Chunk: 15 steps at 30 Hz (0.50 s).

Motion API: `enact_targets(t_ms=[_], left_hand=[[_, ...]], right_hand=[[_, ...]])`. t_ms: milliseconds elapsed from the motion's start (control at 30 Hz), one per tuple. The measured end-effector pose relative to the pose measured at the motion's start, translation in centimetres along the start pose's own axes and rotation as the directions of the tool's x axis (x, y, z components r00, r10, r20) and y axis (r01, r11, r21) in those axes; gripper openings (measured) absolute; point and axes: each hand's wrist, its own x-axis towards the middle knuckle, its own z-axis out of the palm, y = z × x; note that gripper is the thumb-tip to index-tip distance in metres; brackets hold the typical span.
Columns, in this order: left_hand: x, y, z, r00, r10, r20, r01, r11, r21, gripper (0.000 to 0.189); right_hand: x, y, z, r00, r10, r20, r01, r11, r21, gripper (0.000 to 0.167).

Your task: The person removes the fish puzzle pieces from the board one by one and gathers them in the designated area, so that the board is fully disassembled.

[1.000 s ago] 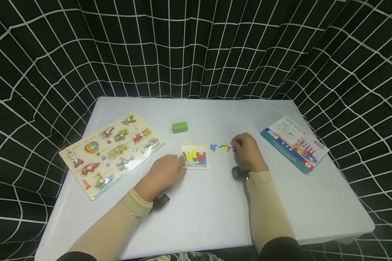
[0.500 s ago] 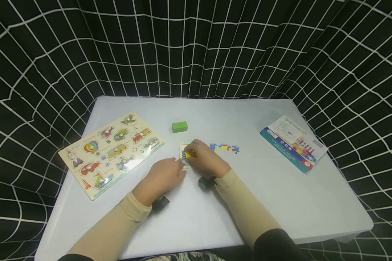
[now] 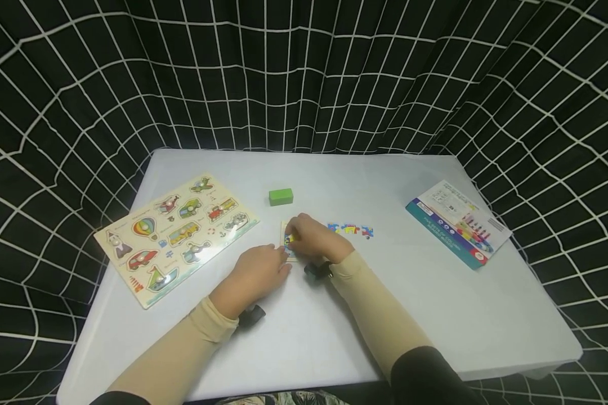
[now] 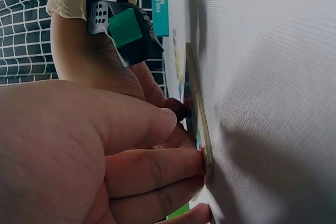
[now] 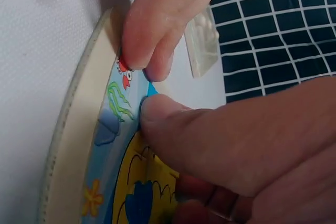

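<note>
A small wooden puzzle board with a sea picture lies flat at the middle of the table, largely covered by my right hand. That hand's thumb and curled fingers pinch a puzzle piece over the board; only a blue corner of the piece shows beside the thumb in the right wrist view. Yellow parts of the picture show below the thumb. My left hand rests at the board's left side, its extended fingertips touching the edge. Several loose puzzle pieces lie in a row to the right.
A large picture board of vehicles lies at the left. Behind the small puzzle stands a green block. A flat teal-and-white box lies at the right. Dark gridded curtain surrounds the white table.
My right hand has moved left from the loose pieces to the small puzzle board with a piece, then stayed over it. The left hand has stayed nearly still at the board's edge.
</note>
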Motion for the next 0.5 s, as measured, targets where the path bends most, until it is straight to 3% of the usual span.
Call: enact_targets(t_ms=[100,200,367,500], left_hand=[[0.0,0.1,-0.1,1.0,-0.002,0.009,0.003,1.0,-0.007,0.042],[0.0,0.1,-0.2,1.0,-0.007,0.01,0.007,1.0,-0.021,0.041],[-0.1,0.3,-0.4,1.0,-0.015,0.012,0.016,0.999,-0.033,0.04],[-0.1,0.3,-0.4,1.0,-0.017,0.013,0.018,0.999,-0.027,0.039]], right_hand=[[-0.1,0.2,0.2,1.0,0.008,-0.025,-0.007,1.0,0.03,0.028],[-0.5,0.5,0.9,0.995,-0.01,-0.1,0.017,0.997,0.071,0.022],[-1.4,0.9,2.1,0.968,-0.078,-0.241,0.101,0.991,0.088,0.016],[-2.2,1.3,1.8,0.943,-0.094,-0.32,0.147,0.978,0.147,0.016]])
